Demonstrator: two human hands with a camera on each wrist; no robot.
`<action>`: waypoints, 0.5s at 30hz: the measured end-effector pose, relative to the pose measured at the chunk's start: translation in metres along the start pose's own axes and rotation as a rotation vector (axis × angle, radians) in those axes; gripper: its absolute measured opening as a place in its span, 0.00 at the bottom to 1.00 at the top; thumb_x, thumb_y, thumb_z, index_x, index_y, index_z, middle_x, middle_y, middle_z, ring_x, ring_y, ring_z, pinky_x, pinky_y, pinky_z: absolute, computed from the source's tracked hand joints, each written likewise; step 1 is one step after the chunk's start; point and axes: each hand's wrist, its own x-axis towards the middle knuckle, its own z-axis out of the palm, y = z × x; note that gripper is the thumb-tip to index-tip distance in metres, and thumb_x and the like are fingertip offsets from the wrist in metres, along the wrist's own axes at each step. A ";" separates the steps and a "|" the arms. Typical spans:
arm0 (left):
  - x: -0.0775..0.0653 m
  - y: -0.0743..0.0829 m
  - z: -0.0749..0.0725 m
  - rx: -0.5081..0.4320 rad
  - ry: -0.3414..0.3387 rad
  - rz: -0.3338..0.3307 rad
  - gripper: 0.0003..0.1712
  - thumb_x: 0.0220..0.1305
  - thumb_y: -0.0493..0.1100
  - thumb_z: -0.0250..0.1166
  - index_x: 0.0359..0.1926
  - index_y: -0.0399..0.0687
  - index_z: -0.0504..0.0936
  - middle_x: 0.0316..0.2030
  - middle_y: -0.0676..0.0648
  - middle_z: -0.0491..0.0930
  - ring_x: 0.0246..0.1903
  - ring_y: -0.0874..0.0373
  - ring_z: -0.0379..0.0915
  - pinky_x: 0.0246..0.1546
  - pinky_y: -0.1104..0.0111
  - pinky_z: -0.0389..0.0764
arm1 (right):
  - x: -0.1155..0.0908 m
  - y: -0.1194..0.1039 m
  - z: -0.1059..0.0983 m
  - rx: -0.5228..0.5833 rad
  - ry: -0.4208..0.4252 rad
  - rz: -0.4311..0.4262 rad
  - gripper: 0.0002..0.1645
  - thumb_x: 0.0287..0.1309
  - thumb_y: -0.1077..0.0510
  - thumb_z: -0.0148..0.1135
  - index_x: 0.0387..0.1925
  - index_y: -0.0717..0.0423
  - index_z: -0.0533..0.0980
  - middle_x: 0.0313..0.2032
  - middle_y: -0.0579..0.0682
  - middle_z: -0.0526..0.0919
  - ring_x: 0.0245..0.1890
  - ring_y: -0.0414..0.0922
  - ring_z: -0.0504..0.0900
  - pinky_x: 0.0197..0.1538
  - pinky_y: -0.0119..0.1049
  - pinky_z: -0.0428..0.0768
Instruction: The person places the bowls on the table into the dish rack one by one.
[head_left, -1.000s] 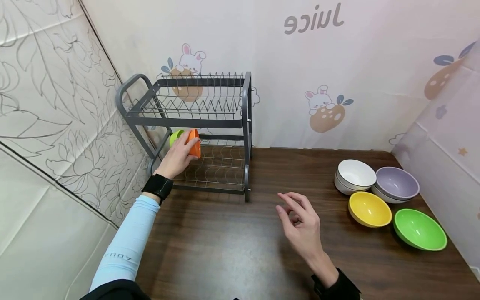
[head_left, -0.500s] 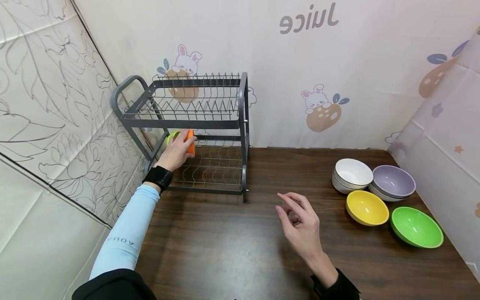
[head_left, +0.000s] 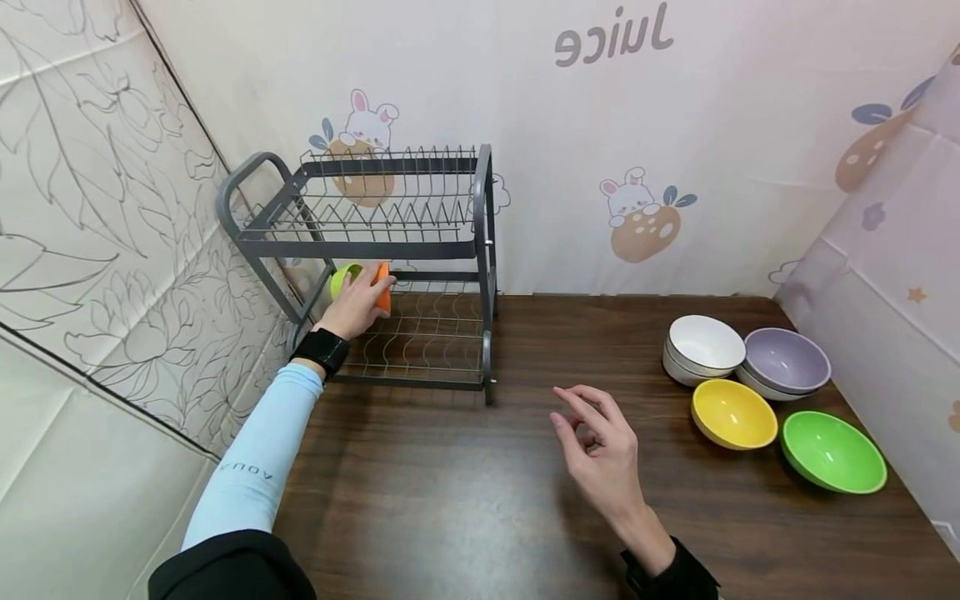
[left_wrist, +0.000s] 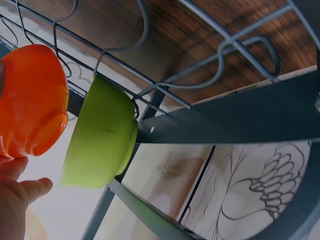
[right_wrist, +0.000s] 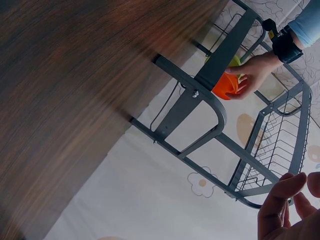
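My left hand reaches into the lower tier of the dark grey dish rack and holds an orange bowl turned on its side. In the left wrist view, the orange bowl has fingers at its base. Beside it a lime-green bowl stands on edge against the rack's wires. Part of that green bowl shows left of the hand in the head view. Over the table, right of the rack, my right hand hovers with loosely bent fingers and holds nothing.
On the right of the brown table sit white bowls, a purple bowl stacked on a white one, a yellow bowl and a green bowl. Patterned walls border the back and both sides.
The orange bowl has turned more edge-on between the rack's tiers, with the left hand still on it. The head view has shifted slightly. My right hand stays in place.
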 end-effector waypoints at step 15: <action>0.010 -0.002 0.004 -0.030 -0.030 -0.036 0.37 0.59 0.33 0.79 0.67 0.36 0.74 0.73 0.30 0.62 0.73 0.33 0.58 0.69 0.26 0.50 | -0.002 -0.001 -0.003 -0.001 0.003 0.013 0.26 0.54 0.77 0.73 0.55 0.59 0.86 0.51 0.53 0.82 0.32 0.39 0.78 0.19 0.25 0.72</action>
